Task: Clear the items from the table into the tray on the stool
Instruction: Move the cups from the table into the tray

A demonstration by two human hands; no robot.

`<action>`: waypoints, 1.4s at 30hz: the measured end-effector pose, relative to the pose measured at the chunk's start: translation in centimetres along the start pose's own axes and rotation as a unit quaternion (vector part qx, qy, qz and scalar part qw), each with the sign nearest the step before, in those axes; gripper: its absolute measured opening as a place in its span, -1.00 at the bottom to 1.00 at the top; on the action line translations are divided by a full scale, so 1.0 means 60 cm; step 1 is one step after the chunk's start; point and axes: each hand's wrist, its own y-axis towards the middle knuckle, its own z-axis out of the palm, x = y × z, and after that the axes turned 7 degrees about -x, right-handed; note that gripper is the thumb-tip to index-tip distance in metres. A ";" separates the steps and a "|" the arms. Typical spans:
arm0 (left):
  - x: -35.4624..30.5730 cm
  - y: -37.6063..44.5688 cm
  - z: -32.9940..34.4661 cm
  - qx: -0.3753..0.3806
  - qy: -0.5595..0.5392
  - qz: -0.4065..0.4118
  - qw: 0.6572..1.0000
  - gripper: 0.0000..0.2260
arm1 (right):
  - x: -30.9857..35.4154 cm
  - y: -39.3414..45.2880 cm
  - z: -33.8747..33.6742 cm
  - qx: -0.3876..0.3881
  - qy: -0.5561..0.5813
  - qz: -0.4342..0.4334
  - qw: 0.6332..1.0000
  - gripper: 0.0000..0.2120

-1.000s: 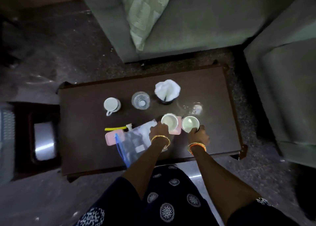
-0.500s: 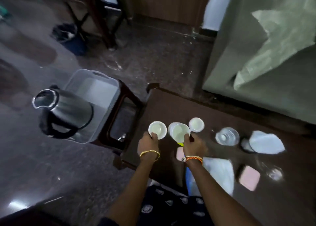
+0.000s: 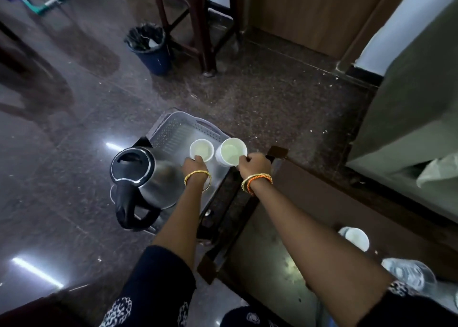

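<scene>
A grey perforated tray [image 3: 173, 126] sits on a dark stool [image 3: 220, 203] to the left of the dark wooden table [image 3: 309, 217]. My left hand [image 3: 194, 164] grips a small white cup [image 3: 201, 150] over the tray's inside. My right hand [image 3: 254, 164] grips a second white cup [image 3: 231, 151] above the tray's right rim. A steel kettle [image 3: 146, 175] with a black lid and handle stands in the tray's near left part. Another white cup [image 3: 355, 238] and a clear glass [image 3: 411, 274] stay on the table at the lower right.
A dark blue bin [image 3: 150, 48] and a wooden stool [image 3: 195, 17] stand on the floor beyond the tray. A grey-green sofa [image 3: 409, 116] fills the right side. Shiny dark floor surrounds the tray's left.
Both hands have carried the two white cups leftward off the table to above the tray. The view has swung left, so most of the table items have left the frame.
</scene>
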 end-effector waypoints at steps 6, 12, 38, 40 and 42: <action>-0.033 0.042 -0.016 0.026 0.020 -0.024 0.999 -0.62 | 0.038 0.058 0.070 -0.024 -0.108 -0.016 0.994 -0.69; -0.041 0.086 0.005 0.027 0.075 -0.025 0.997 -0.59 | 0.057 0.063 0.116 -0.088 -0.232 -0.038 0.968 -0.64; -0.015 -0.158 0.035 -0.095 -0.083 0.124 0.984 -0.83 | -0.100 -0.019 0.017 -0.196 0.052 -0.089 0.975 -0.63; -0.007 -0.218 0.063 0.001 -0.079 0.152 0.985 -0.86 | -0.146 -0.038 -0.024 -0.219 0.086 -0.042 0.971 -0.60; 0.005 -0.282 0.099 0.127 -0.042 0.174 0.976 -0.82 | -0.203 -0.056 -0.071 -0.249 0.088 0.020 0.964 -0.61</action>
